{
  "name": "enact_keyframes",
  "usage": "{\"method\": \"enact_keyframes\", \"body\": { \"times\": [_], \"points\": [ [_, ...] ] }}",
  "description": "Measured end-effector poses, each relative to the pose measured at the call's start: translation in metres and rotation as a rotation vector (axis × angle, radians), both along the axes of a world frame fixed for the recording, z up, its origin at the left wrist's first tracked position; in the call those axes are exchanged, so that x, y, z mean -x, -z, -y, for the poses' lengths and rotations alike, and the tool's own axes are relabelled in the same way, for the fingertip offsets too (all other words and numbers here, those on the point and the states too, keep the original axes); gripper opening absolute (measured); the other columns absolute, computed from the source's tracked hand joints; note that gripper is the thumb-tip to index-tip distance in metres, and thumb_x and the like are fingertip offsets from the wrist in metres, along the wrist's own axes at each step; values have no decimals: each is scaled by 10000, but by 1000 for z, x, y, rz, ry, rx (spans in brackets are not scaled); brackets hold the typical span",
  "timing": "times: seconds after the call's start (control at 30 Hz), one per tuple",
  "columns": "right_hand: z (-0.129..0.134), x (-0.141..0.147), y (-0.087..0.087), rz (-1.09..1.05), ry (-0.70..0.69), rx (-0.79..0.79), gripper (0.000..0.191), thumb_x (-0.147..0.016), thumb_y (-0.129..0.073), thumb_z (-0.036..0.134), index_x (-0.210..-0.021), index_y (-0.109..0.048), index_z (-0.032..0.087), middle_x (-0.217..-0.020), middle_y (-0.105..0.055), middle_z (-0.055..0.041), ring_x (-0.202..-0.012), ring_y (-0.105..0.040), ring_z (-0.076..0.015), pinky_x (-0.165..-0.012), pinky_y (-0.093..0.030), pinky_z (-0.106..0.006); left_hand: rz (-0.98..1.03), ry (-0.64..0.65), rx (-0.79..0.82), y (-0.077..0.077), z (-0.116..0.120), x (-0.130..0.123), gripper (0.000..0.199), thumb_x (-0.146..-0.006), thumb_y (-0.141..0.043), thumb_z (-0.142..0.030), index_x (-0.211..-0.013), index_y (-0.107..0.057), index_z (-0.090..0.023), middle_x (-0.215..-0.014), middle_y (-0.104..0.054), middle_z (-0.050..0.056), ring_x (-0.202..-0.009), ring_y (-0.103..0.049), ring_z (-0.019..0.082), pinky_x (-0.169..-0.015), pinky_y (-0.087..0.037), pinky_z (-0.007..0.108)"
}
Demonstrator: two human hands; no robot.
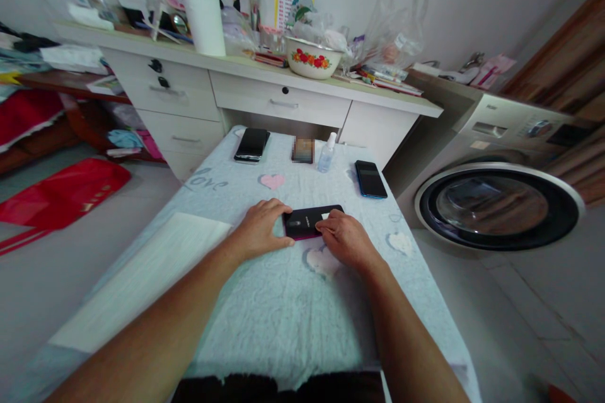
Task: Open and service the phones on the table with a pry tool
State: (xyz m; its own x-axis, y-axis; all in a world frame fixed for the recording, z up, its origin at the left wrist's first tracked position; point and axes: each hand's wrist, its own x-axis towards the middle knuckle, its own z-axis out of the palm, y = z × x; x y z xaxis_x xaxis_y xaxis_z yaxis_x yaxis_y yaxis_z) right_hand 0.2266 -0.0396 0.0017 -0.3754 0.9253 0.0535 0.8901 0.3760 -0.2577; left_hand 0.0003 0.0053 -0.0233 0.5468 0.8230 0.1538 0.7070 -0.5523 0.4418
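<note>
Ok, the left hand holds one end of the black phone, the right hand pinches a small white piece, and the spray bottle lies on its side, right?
No: in the head view the spray bottle stands upright. The left hand holds one end of the black phone, and the right hand pinches a small white piece.

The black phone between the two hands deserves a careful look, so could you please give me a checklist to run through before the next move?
1. Black phone back side up: ok, its camera and lettering show.
2. Left hand steadying it: ok, thumb and finger are at its left end.
3. White piece in the right hand: ok, pinched over the phone's back, mostly hidden by the fingers.
4. Spray bottle upright: ok, it stands beyond the phone, apart from both hands.
5. Blue-edged phone away from the hands: ok, it lies farther off to the right.
6. Phone's back free of smudges: cannot tell, too small here.
</note>
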Motion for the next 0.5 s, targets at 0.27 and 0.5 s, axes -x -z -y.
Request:
{"method": "enact_keyframes", "body": {
  "times": [0.27, 0.5],
  "points": [
    [-2, -8, 0, 10, 53, -9, 270, -911, -434, 177, -808, -682, 198, -803, -557, -23, -796, -550, -129, -722, -348, -231, -7, -1, 0, -1, 1, -1, 553, -656, -741, -432, -1131, -585, -197, -1147, -597, 77, -1078, -539, 279, -943, -402, 417],
    [-4, -10, 4, -7, 84, -32, 267, -903, -442, 157, -804, -686, 202, -820, -572, -26, -792, -559, -130, -716, -351, -235, -20, -13, -4, -2, 1, -1, 541, -652, -750, -428, -1115, -590, -199, -1144, -607, 73, -1094, -548, 276, -946, -403, 408]
  ]
}}
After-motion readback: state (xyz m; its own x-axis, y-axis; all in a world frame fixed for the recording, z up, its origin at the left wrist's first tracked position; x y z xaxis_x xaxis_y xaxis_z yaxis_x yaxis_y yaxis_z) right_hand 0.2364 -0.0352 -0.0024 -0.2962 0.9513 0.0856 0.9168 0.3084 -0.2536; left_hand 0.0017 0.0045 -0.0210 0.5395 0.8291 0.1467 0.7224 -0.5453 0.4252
